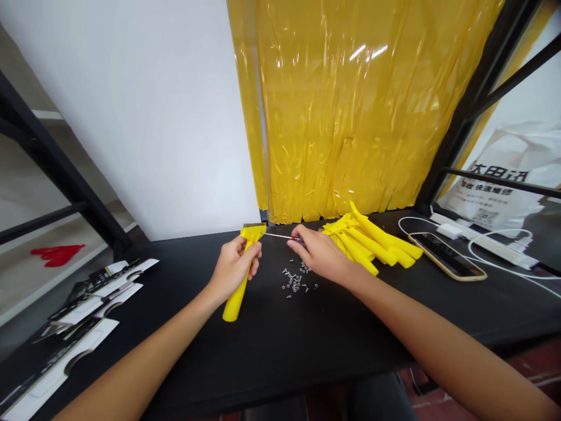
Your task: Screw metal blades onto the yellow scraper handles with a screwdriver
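Note:
My left hand (239, 261) is closed around a yellow scraper (237, 301), just below its head, with the handle slanting down toward me. A dark blade edge runs along the top of the head. In my right hand (316, 250) is a screwdriver (277, 235), held nearly level by its handle. Its thin metal shaft points left, and the tip meets the side of the scraper's head. Small screws and nuts (294, 283) lie loose on the black table (272, 351) below my right hand. My right fingers hide most of the screwdriver's handle.
Several yellow scraper handles (368, 242) are piled right of my right hand. Farther right lie a phone (447, 255) and a white power strip (486, 240) with cables. Cardboard packaging pieces (87, 307) are on the left. A yellow plastic curtain (350, 117) hangs behind the table.

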`<state>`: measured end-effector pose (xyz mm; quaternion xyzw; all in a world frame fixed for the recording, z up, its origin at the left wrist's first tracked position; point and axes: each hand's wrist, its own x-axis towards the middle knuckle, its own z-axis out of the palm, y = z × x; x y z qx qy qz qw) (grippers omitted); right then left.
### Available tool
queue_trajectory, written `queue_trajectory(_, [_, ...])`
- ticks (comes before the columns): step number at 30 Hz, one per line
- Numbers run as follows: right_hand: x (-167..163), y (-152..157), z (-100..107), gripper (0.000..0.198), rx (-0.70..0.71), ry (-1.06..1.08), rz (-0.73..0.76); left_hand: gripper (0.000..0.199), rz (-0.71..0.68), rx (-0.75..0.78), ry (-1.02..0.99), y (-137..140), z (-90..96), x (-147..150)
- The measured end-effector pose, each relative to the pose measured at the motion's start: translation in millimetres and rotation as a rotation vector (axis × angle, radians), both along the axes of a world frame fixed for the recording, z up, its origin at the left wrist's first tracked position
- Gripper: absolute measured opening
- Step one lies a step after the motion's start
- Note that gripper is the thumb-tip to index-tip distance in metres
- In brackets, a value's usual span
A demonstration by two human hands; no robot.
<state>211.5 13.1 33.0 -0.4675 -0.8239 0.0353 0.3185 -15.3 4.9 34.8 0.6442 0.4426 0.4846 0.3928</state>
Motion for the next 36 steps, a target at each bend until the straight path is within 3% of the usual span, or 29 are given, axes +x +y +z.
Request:
queue_trajectory(3, [-2.8, -2.7, -0.3, 0.024, 0.009, -0.049, 0.009, 0.026, 0.02, 0.001, 0.025, 0.2, -1.1, -0.8])
queue_trajectory(6, [-5.5, -4.0, -0.6, 0.028, -0.039, 0.061, 0.046, 0.025, 0.033, 0.017, 0.048, 0.2, -3.2, -1.7])
queue_trajectory(8, [-7.9, -3.4, -1.6, 0.034, -0.169, 0.223, 0.087, 0.024, 0.035, 0.032, 0.054, 0.4, -4.5, -2.4])
queue_trajectory(11, [-11.6, -0.5, -3.5, 0.038, -0.519, 0.475, 0.145, 0.024, 0.013, 0.046, 0.074, 2.2, -4.5, -4.1])
queue_trajectory(13, [-11.6, 0.9, -3.1, 0.038, -0.63, 0.531, 0.157, 0.024, -0.011, 0.042, 0.103, 4.5, -3.5, -5.4])
queue_trajectory(16, [-2.8, -5.0, 0.8, 0.035, -0.403, 0.352, 0.091, 0.024, -0.026, -0.001, 0.116, 8.8, -2.6, -6.4])
queue_trajectory(19, [17.5, -27.2, 1.5, 0.027, -0.161, 0.1, -0.113, 0.023, 0.003, -0.056, 0.072, 11.7, -4.5, -5.6])
queue_trajectory(21, [34.1, -48.9, -6.2, 0.027, -0.096, -0.037, -0.284, 0.023, 0.005, -0.079, 0.061, 11.8, -6.3, -4.0])
queue_trajectory(25, [61.1, -87.0, -40.6, 0.031, -0.105, -0.274, -0.542, 0.023, -0.022, -0.094, 0.078, 9.3, -7.5, -0.8])
queue_trajectory(28, [71.3, -97.2, -63.6, 0.031, -0.055, -0.348, -0.58, 0.023, -0.034, -0.095, 0.075, 7.7, -7.2, 0.5])
queue_trajectory(30, [73.3, -96.4, -67.1, 0.03, -0.012, -0.371, -0.613, 0.023, -0.036, -0.096, 0.057, 7.5, -7.2, 0.7])
queue_trajectory(33, [68.1, -95.6, -50.3, 0.031, 0.093, -0.258, -0.624, 0.024, -0.034, -0.088, 0.05, 7.8, -7.4, 0.7])
queue_trajectory(35, [59.0, -103.7, -31.6, 0.033, 0.118, -0.012, -0.487, 0.024, -0.037, -0.089, 0.054, 8.0, -7.7, 0.6])
queue_trajectory(36, [53.1, -112.3, -24.3, 0.032, 0.06, 0.161, -0.329, 0.024, -0.038, -0.091, 0.054, 8.0, -8.0, 0.5])
